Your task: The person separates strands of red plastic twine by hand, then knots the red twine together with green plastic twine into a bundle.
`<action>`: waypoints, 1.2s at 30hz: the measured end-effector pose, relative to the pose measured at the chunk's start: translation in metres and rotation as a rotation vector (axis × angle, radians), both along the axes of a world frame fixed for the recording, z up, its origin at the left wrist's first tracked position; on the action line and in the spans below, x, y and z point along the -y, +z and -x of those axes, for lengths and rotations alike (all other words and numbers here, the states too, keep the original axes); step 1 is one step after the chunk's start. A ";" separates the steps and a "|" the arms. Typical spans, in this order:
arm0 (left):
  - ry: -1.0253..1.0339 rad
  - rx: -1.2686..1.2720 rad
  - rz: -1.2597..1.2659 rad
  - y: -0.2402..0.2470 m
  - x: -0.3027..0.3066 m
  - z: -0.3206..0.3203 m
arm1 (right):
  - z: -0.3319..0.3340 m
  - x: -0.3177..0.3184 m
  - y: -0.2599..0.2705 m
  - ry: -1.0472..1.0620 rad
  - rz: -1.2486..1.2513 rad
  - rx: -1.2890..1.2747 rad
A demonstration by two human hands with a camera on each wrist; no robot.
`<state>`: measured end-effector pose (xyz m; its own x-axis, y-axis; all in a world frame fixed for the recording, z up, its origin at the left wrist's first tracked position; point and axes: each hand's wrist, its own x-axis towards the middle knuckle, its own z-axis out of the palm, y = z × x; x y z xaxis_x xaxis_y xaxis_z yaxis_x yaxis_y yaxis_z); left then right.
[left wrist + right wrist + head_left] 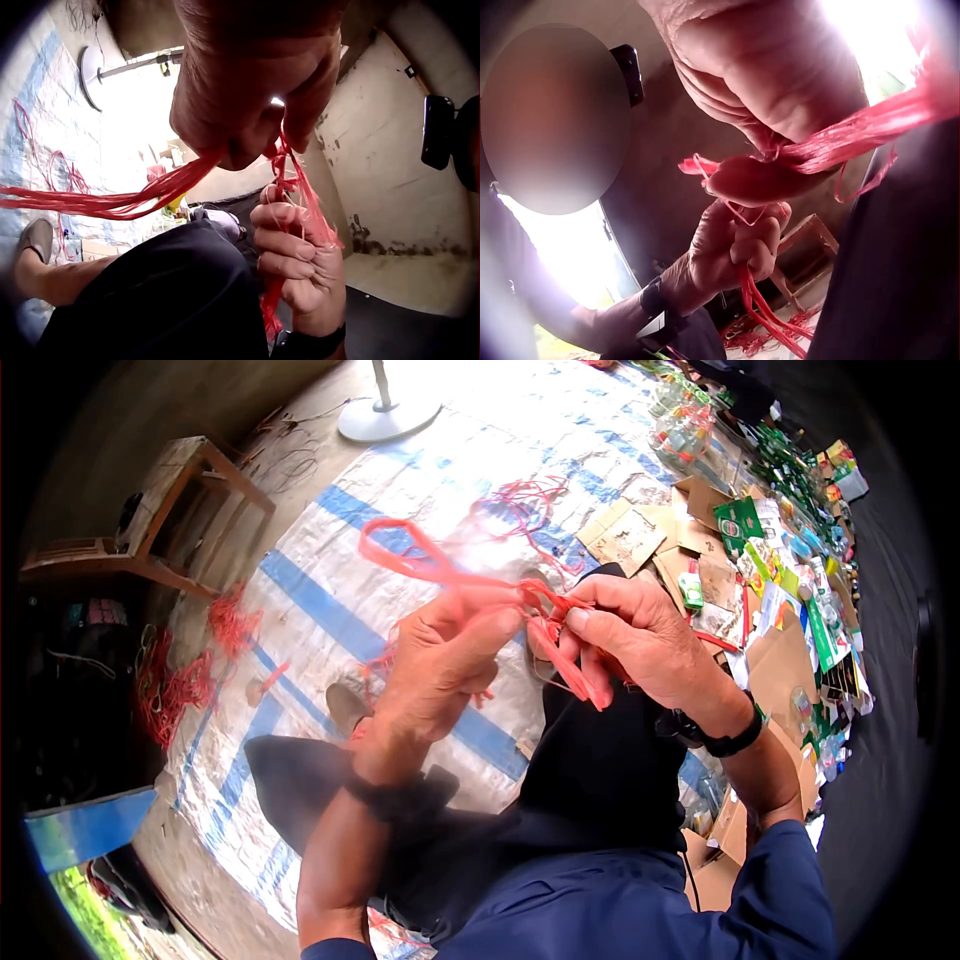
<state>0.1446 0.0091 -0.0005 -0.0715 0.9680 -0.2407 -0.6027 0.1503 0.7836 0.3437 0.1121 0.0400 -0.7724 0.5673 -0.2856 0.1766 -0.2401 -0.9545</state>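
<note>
Both hands hold a bundle of red plastic twine (568, 660) above the lap. My left hand (430, 650) pinches it between thumb and fingers, and a blurred loop of the twine swings out beyond that hand. In the left wrist view the gathered strands (135, 196) trail sideways from under the left hand. Close beside it, my right hand (650, 635) grips another part, its thumb pressed on the strands near a knotted-looking spot. Frayed ends hang below the right fingers. The right wrist view shows a thick twist of twine (877, 127) running out from the right hand.
A white and blue tarp (310, 550) covers the floor, with loose red twine (170, 685) heaped at the left and more strands ahead. A wooden chair (205, 455) stands left, a round stand base (390, 422) ahead. Flattened cardboard (625, 535) and bottles (685, 435) lie right.
</note>
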 end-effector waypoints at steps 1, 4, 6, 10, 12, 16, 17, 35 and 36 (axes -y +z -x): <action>-0.027 0.050 -0.002 -0.002 0.002 0.003 | 0.004 0.001 -0.001 0.022 -0.019 0.017; -0.001 0.034 -0.065 -0.001 0.002 0.007 | 0.013 0.008 0.002 -0.006 -0.227 0.087; 0.046 -0.015 -0.045 -0.004 0.002 0.006 | 0.014 0.011 0.001 -0.008 -0.219 0.088; 0.102 -0.116 0.007 -0.001 0.002 0.003 | 0.014 0.011 -0.002 -0.041 -0.195 0.078; 0.094 -0.142 0.009 -0.002 0.002 0.003 | 0.013 0.009 -0.002 -0.032 -0.190 0.084; 0.069 -0.221 0.032 -0.005 0.002 0.004 | 0.011 0.009 0.001 -0.083 -0.253 0.099; 0.068 -0.220 0.033 -0.005 0.002 0.003 | 0.011 0.010 0.001 -0.113 -0.340 0.093; -0.033 -0.460 -0.064 -0.001 0.003 -0.001 | 0.016 0.014 -0.002 -0.018 -1.201 0.004; -0.045 -0.459 -0.087 -0.001 0.003 -0.001 | 0.016 0.015 -0.004 -0.017 -1.199 0.005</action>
